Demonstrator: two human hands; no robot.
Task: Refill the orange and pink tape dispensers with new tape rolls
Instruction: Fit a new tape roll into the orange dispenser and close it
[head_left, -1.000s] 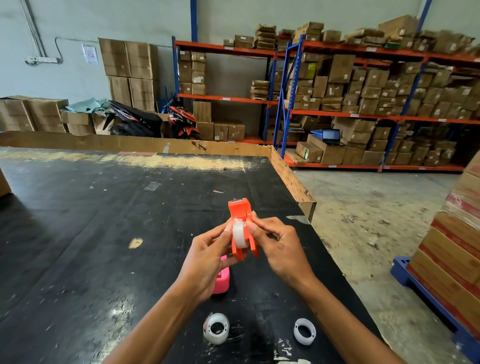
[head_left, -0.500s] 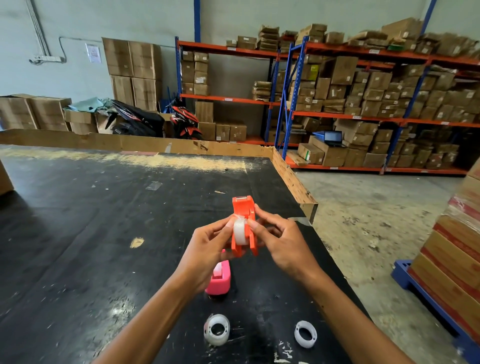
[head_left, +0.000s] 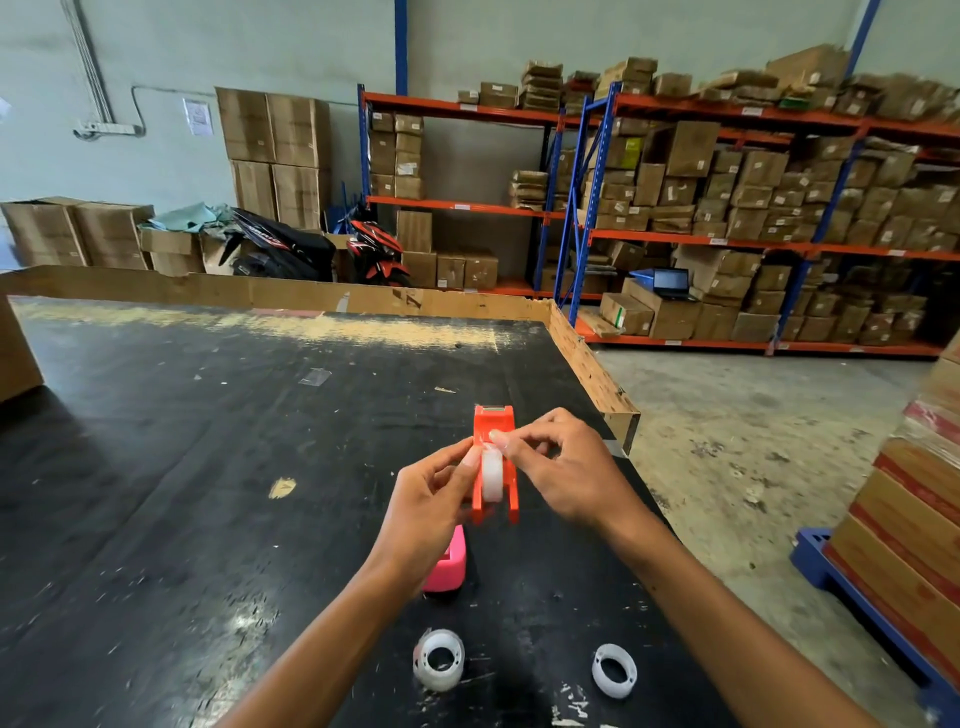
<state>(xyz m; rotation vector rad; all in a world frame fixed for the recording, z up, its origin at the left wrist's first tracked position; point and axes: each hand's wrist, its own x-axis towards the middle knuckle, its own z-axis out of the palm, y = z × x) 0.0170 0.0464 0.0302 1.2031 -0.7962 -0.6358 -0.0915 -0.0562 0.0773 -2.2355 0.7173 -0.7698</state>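
Note:
The orange tape dispenser (head_left: 494, 439) is held upright above the black table (head_left: 208, 467), a whitish tape roll (head_left: 492, 475) seated between its side walls. My left hand (head_left: 431, 512) grips the dispenser's left side. My right hand (head_left: 563, 467) pinches at the top of the roll with thumb and forefinger. The pink dispenser (head_left: 448, 564) stands on the table just below my left hand, partly hidden by it. A clear tape roll (head_left: 439, 660) lies on the table near me. A white ring-shaped core (head_left: 614, 670) lies to its right.
The table has a raised cardboard rim (head_left: 587, 358) at its back and right edges. Concrete floor lies to the right, with stacked boxes on a blue pallet (head_left: 852, 587). Shelving full of cartons and parked motorbikes stand behind the table.
My right thumb and forefinger have shifted up from the roll's side to its top, near the dispenser's cutter end. The dispenser stays in my left hand at about the same place.

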